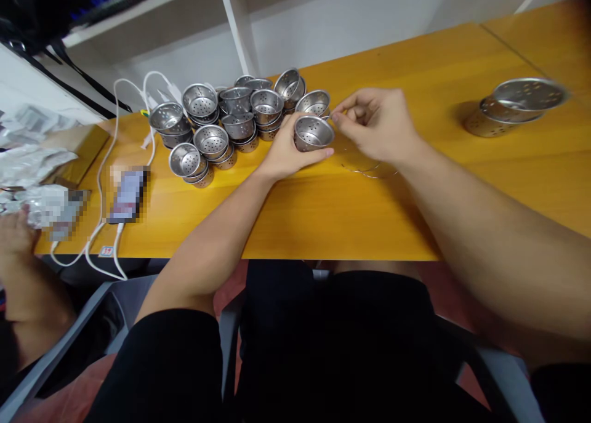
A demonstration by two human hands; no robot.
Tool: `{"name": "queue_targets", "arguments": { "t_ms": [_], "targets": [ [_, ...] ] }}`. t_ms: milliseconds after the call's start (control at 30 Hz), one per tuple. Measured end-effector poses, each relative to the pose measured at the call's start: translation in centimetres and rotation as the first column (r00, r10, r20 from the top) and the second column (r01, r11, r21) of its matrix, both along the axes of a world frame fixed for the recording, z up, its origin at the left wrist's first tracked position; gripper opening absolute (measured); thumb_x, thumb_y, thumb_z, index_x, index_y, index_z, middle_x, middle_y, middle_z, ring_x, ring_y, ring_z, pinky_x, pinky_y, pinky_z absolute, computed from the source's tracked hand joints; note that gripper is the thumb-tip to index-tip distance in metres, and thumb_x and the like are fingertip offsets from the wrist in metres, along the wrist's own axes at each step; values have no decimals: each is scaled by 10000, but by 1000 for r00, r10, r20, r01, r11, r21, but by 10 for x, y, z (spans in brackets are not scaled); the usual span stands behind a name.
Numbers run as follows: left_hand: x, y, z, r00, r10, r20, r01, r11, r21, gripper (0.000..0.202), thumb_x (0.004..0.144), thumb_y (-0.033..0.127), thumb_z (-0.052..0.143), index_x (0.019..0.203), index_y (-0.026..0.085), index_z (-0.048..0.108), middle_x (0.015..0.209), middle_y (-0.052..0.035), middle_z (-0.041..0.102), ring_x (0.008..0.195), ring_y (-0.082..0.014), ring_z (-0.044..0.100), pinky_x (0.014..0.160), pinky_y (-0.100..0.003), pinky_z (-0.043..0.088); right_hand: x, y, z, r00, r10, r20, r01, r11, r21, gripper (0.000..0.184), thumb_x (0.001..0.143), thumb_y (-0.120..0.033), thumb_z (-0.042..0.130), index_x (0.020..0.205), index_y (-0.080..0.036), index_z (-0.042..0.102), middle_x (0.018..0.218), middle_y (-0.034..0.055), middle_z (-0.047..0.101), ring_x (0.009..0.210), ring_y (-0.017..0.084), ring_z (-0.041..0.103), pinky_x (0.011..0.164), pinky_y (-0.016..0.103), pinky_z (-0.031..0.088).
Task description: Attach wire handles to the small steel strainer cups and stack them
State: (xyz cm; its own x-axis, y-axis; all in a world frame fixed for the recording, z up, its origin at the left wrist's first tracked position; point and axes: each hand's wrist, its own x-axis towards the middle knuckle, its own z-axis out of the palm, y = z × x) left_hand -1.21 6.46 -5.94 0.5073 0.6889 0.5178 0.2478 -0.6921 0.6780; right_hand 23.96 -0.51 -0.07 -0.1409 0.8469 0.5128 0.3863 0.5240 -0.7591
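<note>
My left hand (287, 147) is wrapped round a small perforated metal cup (314, 133), its mouth tilted up toward me. At the cup's right rim, my right hand (376, 122) is closed in a pinch; whatever lies between thumb and forefinger is too small to make out. Beneath my right hand, thin curved wire (367, 172) lies on the table. Several stacks of similar perforated cups (237, 124) stand just left of and behind my left hand.
Farther right on the wooden table (295, 226) are more stacked cups (508, 109). To the left lie a phone (128, 195) on a white cable (99, 189), another device (69, 213), and clear plastic bags (32, 149) near a co-worker's hand (16, 232). A white shelf (235, 29) stands behind.
</note>
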Motion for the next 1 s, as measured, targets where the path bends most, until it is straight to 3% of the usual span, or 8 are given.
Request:
{"name": "queue_targets", "arguments": {
  "t_ms": [167,267,400,533,700,833,1000],
  "targets": [
    [1,-7,5,1000,-17,14,18,998,-58,1069,799,933,978,1532,254,597,1458,-115,739,1482,-379,734,1400,-693,517,-1,-4,1,1000,23,-1,-23,999,-25,366,1088,-678,916,1042,-330,812,700,9,636,644,210,627,607,418,580],
    [2,-4,0,998,-59,-4,58,996,-65,1135,805,931,976,1603,262,528,1512,-129,720,1536,-391,713,1418,-695,497,-3,-6,3,1000,16,1,-16,1000,-24,387,1083,-684,916,1033,-315,814,710,9,624,620,197,575,605,425,555],
    [6,3,-10,993,-117,17,118,991,-63,1087,941,910,866,1705,259,449,1629,-162,657,1623,-388,670,1426,-682,498,-4,-8,6,1000,-8,14,8,1000,-12,392,1080,-673,919,1021,-298,821,706,9,617,597,185,525,586,421,528],
    [7,-1,-5,996,-82,32,84,994,-74,1017,915,875,917,1654,278,555,1626,-149,667,1608,-396,681,1409,-704,524,-3,-7,7,999,-37,25,38,999,-27,373,1069,-679,922,1036,-318,834,723,29,662,658,234,643,620,446,611],
    [3,-15,13,1000,-15,15,17,995,-99,1028,744,832,1078,1522,286,688,1546,-124,690,1609,-433,634,1451,-730,450,-5,-8,9,1000,-16,-5,16,1000,0,454,1042,-729,929,966,-304,788,672,1,588,584,192,544,574,419,581],
    [3,-20,19,1000,-4,17,6,993,-118,994,758,818,1077,1484,257,695,1481,-120,726,1544,-413,683,1422,-715,494,-6,-10,11,1000,-21,-3,21,1000,-10,445,1034,-723,930,966,-309,781,673,0,585,593,199,533,575,425,584],
    [4,-19,17,1000,-7,16,8,995,-102,998,793,823,1048,1487,228,646,1406,-118,790,1397,-370,790,1325,-701,606,-3,-10,10,1000,-15,0,15,999,-45,393,1039,-698,939,1005,-328,810,702,23,638,668,245,655,633,457,645]
  ]
}}
